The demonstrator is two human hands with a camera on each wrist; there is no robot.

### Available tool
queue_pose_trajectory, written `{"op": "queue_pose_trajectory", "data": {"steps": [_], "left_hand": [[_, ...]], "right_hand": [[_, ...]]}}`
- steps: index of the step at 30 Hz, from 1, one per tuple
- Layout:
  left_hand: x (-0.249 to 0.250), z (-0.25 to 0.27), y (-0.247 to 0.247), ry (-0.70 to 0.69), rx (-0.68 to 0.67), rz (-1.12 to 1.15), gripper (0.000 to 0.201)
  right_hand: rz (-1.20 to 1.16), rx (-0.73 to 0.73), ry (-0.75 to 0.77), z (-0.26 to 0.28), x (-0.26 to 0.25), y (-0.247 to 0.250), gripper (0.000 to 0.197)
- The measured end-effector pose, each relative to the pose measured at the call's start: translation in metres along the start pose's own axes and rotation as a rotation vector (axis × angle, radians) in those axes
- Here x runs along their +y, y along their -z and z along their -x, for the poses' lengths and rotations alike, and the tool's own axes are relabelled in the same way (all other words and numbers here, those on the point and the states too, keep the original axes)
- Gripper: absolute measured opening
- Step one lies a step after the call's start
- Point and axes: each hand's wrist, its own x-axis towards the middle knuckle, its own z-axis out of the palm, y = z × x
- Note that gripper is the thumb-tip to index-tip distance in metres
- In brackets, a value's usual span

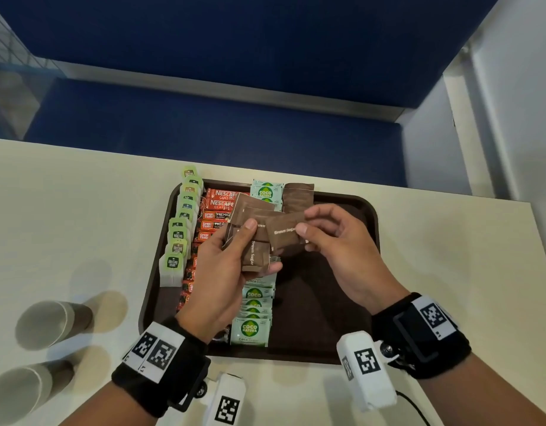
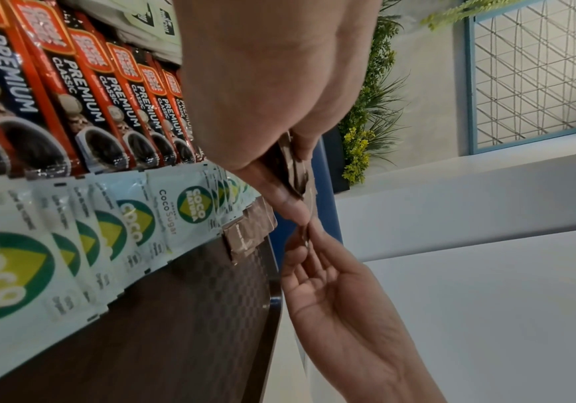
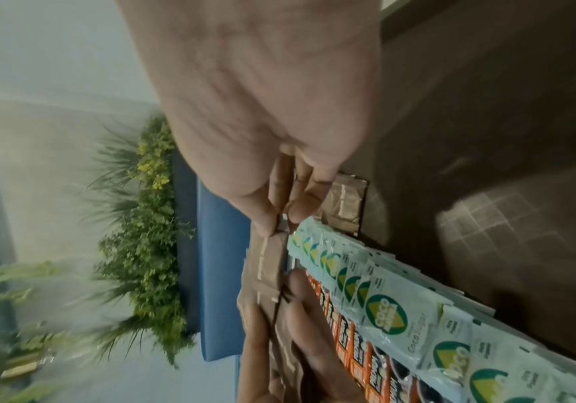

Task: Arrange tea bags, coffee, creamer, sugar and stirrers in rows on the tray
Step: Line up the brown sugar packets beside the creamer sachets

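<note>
Pinched between my right hand's (image 1: 333,238) thumb and forefinger is one brown sugar packet (image 1: 286,234), held by its right end above the middle of the tray (image 1: 368,210). Its left end overlaps the fan of brown sugar packets (image 1: 255,238) that I grip in my left hand (image 1: 225,272), thumb on top, fingers curled beneath. Both hands are up off the tray, close together, the single packet touching the fan.

Below them, on the tray: a row of tea bags (image 1: 180,229) with green tags runs along the left rim, the far ones lying over the edge. Just right of it, a row of red and orange coffee sticks (image 1: 216,207), overlapped like shingles; in the left wrist view they read "Premium Classic". Next row right, pale green coconut sugar sachets (image 1: 252,312), also overlapped, running from far edge to near edge. At the far end of the fourth row, a couple of brown sugar packets on the tray (image 1: 297,195), lying beside the top sachets. Rest of that row shows bare dark tray.

Tray sits on a cream table (image 1: 81,195). Two paper cups (image 1: 47,358) lie on their sides near the table's left edge, well apart from the tray. Blue bench seat (image 1: 204,124) beyond the table.
</note>
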Motion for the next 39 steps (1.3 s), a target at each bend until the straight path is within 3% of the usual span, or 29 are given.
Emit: {"op": "queue_pose_trajectory", "data": {"steps": [3, 6, 8, 12, 22, 36, 39], "left_hand": [[0.002, 0.000, 0.002, -0.012, -0.005, -0.006, 0.027], [0.005, 0.001, 0.007, -0.021, 0.002, 0.003, 0.026], [0.005, 0.001, 0.009, -0.027, 0.003, 0.001, 0.026], [0.005, 0.002, 0.011, -0.027, 0.014, -0.008, 0.026], [0.004, 0.001, 0.009, -0.027, 0.016, -0.003, 0.027], [0.006, 0.001, 0.011, -0.039, 0.009, -0.004, 0.025], [0.004, 0.000, 0.009, -0.041, 0.007, 0.000, 0.023]], "right_hand": [[-0.059, 0.149, -0.002, -0.011, 0.013, 0.015, 0.028], [0.064, 0.307, -0.014, -0.018, 0.029, 0.026, 0.020], [0.125, 0.336, -0.025, -0.020, 0.039, 0.025, 0.017], [0.250, 0.329, -0.020, -0.021, 0.057, 0.016, 0.017], [0.506, 0.383, 0.154, -0.020, 0.055, 0.002, 0.016], [0.584, 0.386, 0.191, -0.023, 0.056, -0.001, 0.028], [0.413, 0.321, 0.230, -0.010, 0.039, -0.009, 0.029]]}}
